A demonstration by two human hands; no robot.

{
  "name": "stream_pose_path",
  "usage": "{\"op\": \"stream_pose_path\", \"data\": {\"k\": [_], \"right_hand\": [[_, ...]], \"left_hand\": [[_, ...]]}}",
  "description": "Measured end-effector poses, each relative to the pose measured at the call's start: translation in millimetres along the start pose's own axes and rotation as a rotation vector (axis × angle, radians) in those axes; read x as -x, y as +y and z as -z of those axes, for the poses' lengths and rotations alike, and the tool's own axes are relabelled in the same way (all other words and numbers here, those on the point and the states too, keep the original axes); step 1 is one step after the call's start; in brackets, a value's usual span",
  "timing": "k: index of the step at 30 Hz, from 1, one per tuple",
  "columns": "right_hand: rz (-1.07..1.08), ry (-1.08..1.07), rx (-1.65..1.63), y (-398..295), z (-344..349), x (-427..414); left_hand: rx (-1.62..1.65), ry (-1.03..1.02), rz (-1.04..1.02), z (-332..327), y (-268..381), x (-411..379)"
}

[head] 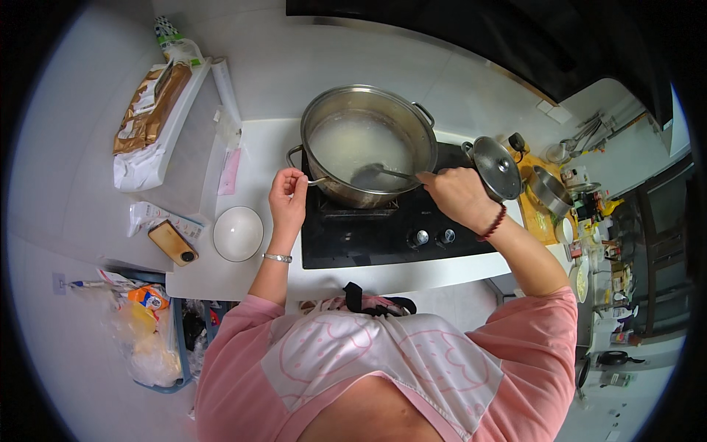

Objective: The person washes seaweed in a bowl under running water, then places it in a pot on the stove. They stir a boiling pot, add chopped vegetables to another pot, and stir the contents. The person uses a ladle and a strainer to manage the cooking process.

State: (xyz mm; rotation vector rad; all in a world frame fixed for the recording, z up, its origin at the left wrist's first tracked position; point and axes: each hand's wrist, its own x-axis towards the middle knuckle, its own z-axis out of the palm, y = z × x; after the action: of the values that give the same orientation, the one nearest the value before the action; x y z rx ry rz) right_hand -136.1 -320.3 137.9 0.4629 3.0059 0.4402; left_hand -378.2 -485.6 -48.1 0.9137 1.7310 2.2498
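Note:
A large stainless steel pot [353,196] stands on the black glass gas hob [353,243], with cloudy whitish liquid [359,135] in it. At its lower left rim, my left hand [288,196] pinches the pot's metal loop handle [291,157] between thumb and fingers. My right hand [461,196], to the right of the pot, grips the handle of a ladle or large spoon [393,173]. That utensil reaches over the near right rim, its head partly sunk in the liquid. To the right of the pot sits a smaller lidded pot [497,166].
Left of the hob are a white bowl [238,233], a gold phone [173,243] and a pink packet [229,172]. A metal pan [550,190] stands on a wooden board [530,218] at right. The range hood [497,33] hangs above; a blue-rimmed bin [179,342] is lower left.

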Motion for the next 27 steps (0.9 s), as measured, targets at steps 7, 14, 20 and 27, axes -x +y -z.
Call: {"op": "stream_pose_path", "data": {"k": [7, 14, 20, 27], "right_hand": [[-0.044, 0.085, 0.001, 5, -44, -46], [-0.107, 0.099, 0.013, 16, -72, -87], [-0.066, 0.010, 0.046, 23, -65, -60], [-0.050, -0.058, 0.019, 27, -33, -16]], "left_hand": [[0.003, 0.012, -0.010, -3, -1, 2], [-0.068, 0.014, -0.036, -3, 2, 4], [-0.087, 0.036, -0.041, -4, 2, 5], [-0.110, 0.049, -0.066, -6, 2, 6]]}}
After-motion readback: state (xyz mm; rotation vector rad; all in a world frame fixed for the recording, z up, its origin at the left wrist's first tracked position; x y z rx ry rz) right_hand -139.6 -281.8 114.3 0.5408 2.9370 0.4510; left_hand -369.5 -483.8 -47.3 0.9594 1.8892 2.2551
